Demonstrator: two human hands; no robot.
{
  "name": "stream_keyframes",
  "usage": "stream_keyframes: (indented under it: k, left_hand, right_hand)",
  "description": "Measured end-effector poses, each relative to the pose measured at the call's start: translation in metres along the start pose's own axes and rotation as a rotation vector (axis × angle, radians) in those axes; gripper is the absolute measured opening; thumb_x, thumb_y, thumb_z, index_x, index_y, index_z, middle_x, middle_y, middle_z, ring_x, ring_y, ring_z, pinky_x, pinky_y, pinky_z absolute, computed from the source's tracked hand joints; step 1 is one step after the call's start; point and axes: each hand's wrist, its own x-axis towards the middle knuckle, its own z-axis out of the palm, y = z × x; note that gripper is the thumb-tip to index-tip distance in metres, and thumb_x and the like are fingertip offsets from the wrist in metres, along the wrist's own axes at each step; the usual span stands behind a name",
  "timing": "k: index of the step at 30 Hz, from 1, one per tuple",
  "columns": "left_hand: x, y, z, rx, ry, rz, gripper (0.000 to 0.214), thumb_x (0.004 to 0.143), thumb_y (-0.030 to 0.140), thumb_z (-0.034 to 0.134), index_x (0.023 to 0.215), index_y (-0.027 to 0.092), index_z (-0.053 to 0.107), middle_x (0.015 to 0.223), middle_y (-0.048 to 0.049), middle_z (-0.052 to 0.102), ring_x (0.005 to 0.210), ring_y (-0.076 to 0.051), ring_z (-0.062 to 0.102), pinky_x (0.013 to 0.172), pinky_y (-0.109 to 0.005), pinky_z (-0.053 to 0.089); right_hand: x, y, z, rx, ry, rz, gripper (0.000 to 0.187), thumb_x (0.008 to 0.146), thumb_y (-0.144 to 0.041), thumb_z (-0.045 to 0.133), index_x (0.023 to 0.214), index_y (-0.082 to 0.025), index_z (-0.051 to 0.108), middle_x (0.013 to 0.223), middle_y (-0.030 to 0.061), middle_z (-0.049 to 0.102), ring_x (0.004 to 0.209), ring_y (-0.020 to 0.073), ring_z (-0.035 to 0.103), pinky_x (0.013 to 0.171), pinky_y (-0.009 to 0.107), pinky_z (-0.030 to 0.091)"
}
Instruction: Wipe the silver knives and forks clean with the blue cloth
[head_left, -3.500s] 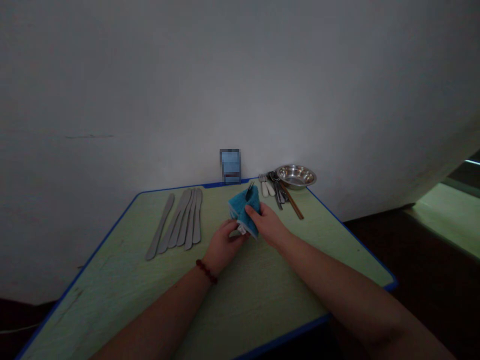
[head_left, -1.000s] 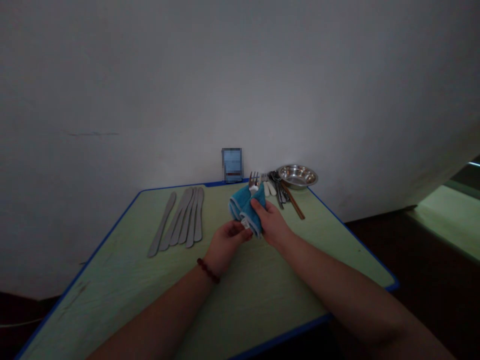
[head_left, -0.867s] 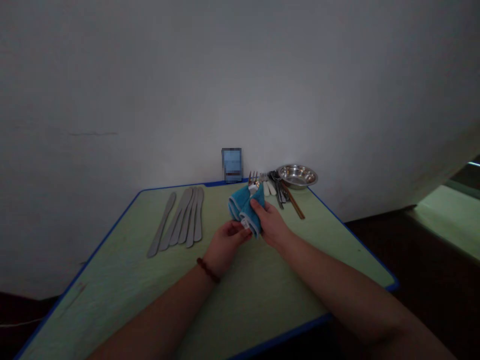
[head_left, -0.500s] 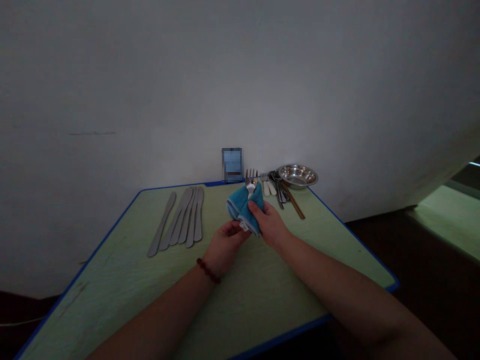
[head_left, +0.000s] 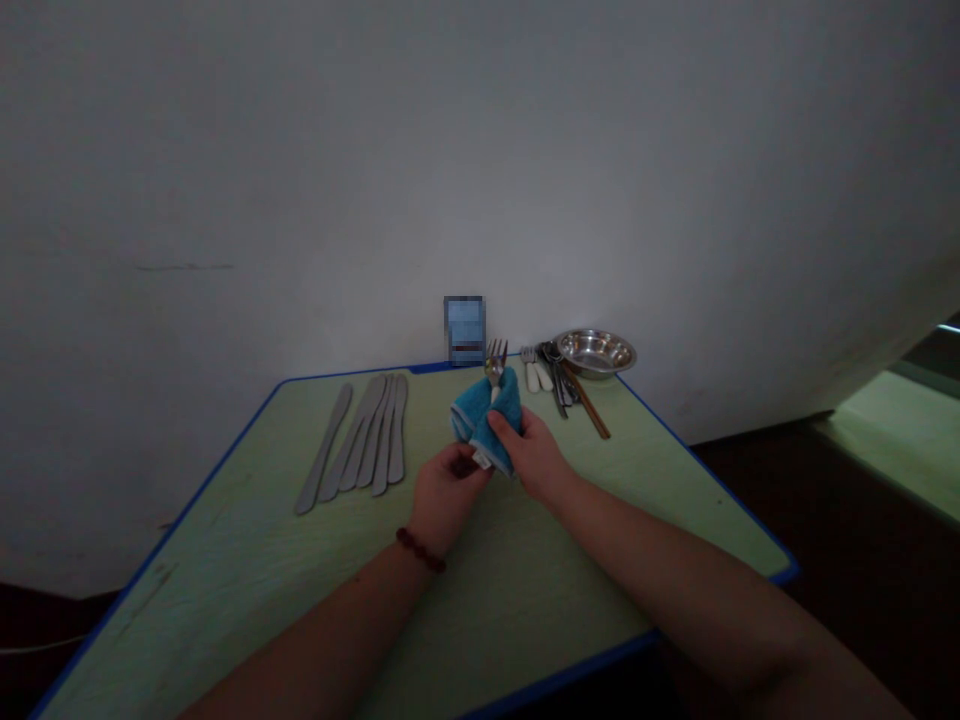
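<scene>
Grasping a blue cloth with the right fingers, thumb pressed on the front face, and a metal fork rising tines up out of the folds. Clasping the lower end of the fork with the left fingers, just beside the white tag of the cloth, handle mostly hidden there. Holding both up, near the middle of a pale green, blue-edged desk. To the left, grey knives fanned close together, plus a single knife slightly apart. Far right, white-handled forks, dark spoons and brown chopsticks, just beside a shiny metal bowl. At the back, against a pale wall, a small pixelated screen. Around the left wrist, a dark red bracelet
</scene>
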Motion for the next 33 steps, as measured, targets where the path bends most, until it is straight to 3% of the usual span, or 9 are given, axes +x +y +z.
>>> stream_keyframes:
  k: [7,13,22,33]
  left_hand:
    - [0.002,0.006,-0.003,0.05,-0.002,0.026,0.015,0.059,0.026,0.061,0.07,0.016,0.062,0.068,-0.0034,0.064,0.067,-0.018,0.058,0.067,-0.031,0.044]
    - [0.007,0.01,-0.01,0.008,0.187,0.087,0.024,0.062,0.034,0.06,0.075,0.015,0.06,0.071,-0.0024,0.062,0.068,-0.015,0.057,0.066,-0.028,0.045]
    - [0.012,0.008,-0.013,-0.07,0.13,0.035,0.035,0.059,0.037,0.062,0.086,0.014,0.063,0.084,-0.0053,0.065,0.078,-0.018,0.057,0.074,-0.031,0.044]
    - [0.015,0.006,-0.015,-0.226,0.108,-0.053,0.031,0.057,0.033,0.064,0.082,0.014,0.06,0.075,-0.003,0.063,0.065,-0.012,0.056,0.061,-0.024,0.044]
  right_hand:
    - [0.0,0.003,-0.001,-0.122,-0.009,-0.017,0.037,0.067,-0.048,0.049,0.087,-0.017,0.055,0.08,0.0039,0.061,0.071,0.0147,0.056,0.065,0.028,0.044]
    - [-0.001,0.001,-0.002,-0.321,-0.04,-0.038,0.032,0.07,-0.043,0.049,0.086,-0.016,0.055,0.08,0.0049,0.061,0.071,0.015,0.055,0.065,0.028,0.042]
    - [-0.007,-0.002,0.001,-0.43,-0.126,-0.157,0.027,0.072,-0.037,0.048,0.089,-0.018,0.055,0.082,0.0045,0.06,0.075,0.0167,0.054,0.067,0.029,0.041]
    - [-0.008,0.004,0.003,-0.535,-0.22,-0.3,0.031,0.074,-0.037,0.046,0.097,-0.017,0.053,0.091,0.008,0.058,0.084,0.0189,0.052,0.073,0.031,0.039]
